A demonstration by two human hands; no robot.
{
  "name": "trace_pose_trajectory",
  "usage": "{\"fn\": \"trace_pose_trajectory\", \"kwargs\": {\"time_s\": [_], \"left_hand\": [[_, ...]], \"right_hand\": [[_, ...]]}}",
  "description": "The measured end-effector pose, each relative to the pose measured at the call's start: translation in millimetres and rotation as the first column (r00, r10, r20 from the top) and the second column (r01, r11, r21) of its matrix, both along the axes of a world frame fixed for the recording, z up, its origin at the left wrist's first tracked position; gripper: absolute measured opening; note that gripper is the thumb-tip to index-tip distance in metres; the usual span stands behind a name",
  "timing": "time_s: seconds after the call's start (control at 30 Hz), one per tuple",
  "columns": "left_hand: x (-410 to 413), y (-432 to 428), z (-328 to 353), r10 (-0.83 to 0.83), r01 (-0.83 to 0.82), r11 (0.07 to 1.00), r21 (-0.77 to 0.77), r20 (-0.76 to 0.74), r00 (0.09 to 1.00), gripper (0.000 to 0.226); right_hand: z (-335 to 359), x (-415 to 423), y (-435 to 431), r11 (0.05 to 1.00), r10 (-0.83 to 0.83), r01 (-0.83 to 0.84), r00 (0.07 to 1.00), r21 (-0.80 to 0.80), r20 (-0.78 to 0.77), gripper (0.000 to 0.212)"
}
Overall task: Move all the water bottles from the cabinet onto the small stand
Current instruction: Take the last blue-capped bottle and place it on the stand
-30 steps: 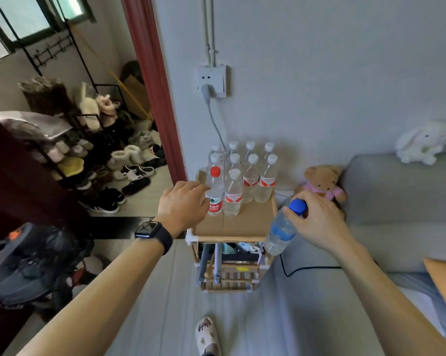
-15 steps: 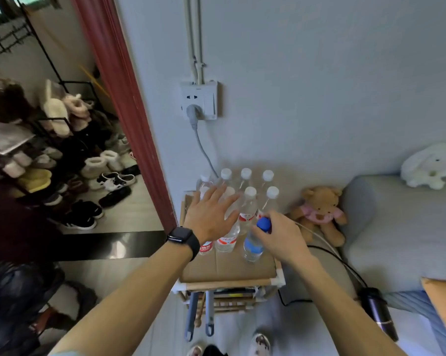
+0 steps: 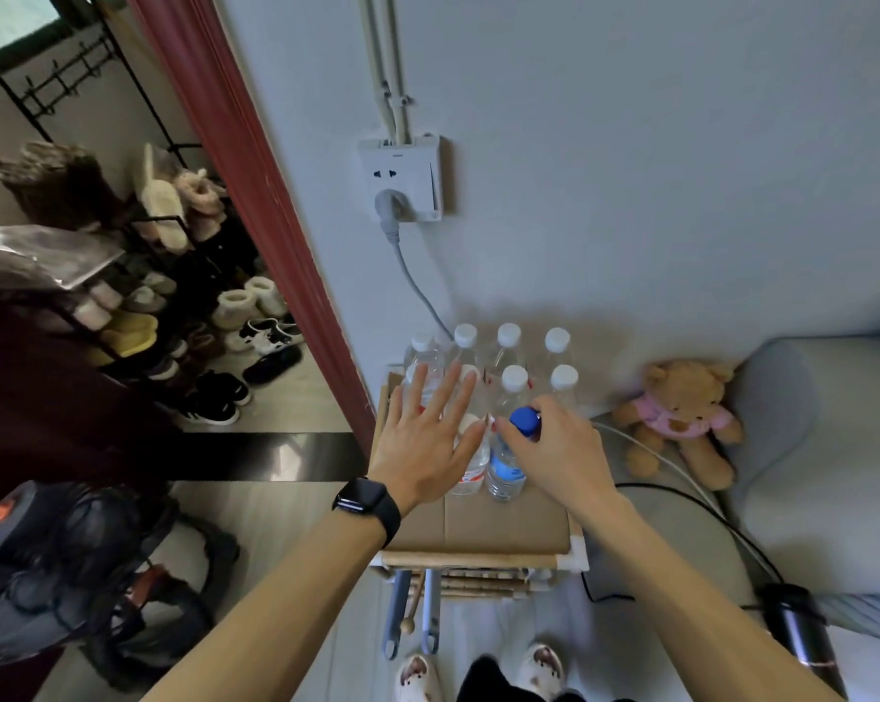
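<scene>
A small wooden stand (image 3: 498, 529) with a cardboard top stands against the wall. Several clear, white-capped water bottles (image 3: 513, 392) stand in rows at its back. My right hand (image 3: 562, 453) grips the neck of a blue-capped, blue-labelled bottle (image 3: 506, 471), which stands upright on the stand in the front row. My left hand (image 3: 428, 438) is spread flat with straight fingers over the bottles on the left, partly hiding a white-capped, red-labelled bottle (image 3: 471, 463) beside the blue one. The cabinet is out of view.
A wall socket (image 3: 402, 179) with a grey cable hangs above the stand. A teddy bear (image 3: 681, 418) sits right of it, next to a grey sofa (image 3: 807, 448). A dark flask (image 3: 802, 635) stands bottom right. A shoe rack (image 3: 124, 316) fills the doorway at left.
My right hand brought the blue-capped bottle from beside the stand onto its top, next to the front bottles. My left hand opened and moved forward over the left bottles. The view tilted closer.
</scene>
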State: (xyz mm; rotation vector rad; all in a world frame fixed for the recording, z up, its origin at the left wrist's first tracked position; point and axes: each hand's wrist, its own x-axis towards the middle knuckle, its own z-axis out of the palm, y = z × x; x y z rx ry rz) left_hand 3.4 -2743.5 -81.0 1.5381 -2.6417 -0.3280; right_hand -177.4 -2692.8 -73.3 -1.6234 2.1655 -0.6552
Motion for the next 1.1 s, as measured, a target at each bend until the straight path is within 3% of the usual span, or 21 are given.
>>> {"fn": "trace_pose_trajectory", "kwargs": {"time_s": [0.27, 0.43, 0.53, 0.63, 0.77, 0.93, 1.1], "left_hand": [[-2.0, 2.7, -3.1, 0.027, -0.027, 0.999, -0.017, -0.014, 1.000, 0.069], [-0.7, 2.3, -5.3, 0.023, -0.023, 1.000, -0.020, -0.005, 1.000, 0.067], [-0.9, 2.2, -5.9, 0.021, -0.021, 1.000, -0.018, -0.009, 1.000, 0.065], [-0.8, 2.3, -6.2, 0.026, -0.026, 0.999, -0.020, -0.004, 1.000, 0.065], [-1.2, 3.6, -6.0, 0.027, -0.028, 0.999, -0.028, -0.007, 1.000, 0.066], [-1.4, 3.4, -4.0, 0.026, -0.026, 0.999, -0.023, -0.003, 1.000, 0.067], [-2.0, 3.3, -5.3, 0.024, -0.024, 0.999, -0.022, 0.002, 1.000, 0.067]], "right_hand": [[8.0, -27.6, -8.9, 0.953, 0.232, -0.201, 0.965, 0.225, -0.123, 0.045], [29.5, -36.0, -16.3, 0.891, 0.377, -0.320, 0.917, 0.323, -0.132, 0.025], [33.9, -33.2, -18.9, 0.887, 0.401, -0.327, 0.895, 0.325, -0.194, 0.025], [32.3, -26.9, -19.4, 0.908, 0.358, -0.276, 0.901, 0.316, -0.243, 0.042], [26.4, -20.3, -16.1, 0.955, 0.268, -0.215, 0.922, 0.207, -0.279, 0.054], [24.1, -25.6, -15.0, 0.931, 0.320, -0.255, 0.916, 0.262, -0.244, 0.051], [19.0, -18.7, -12.6, 0.949, 0.309, -0.277, 0.915, 0.154, -0.259, 0.043]]}}
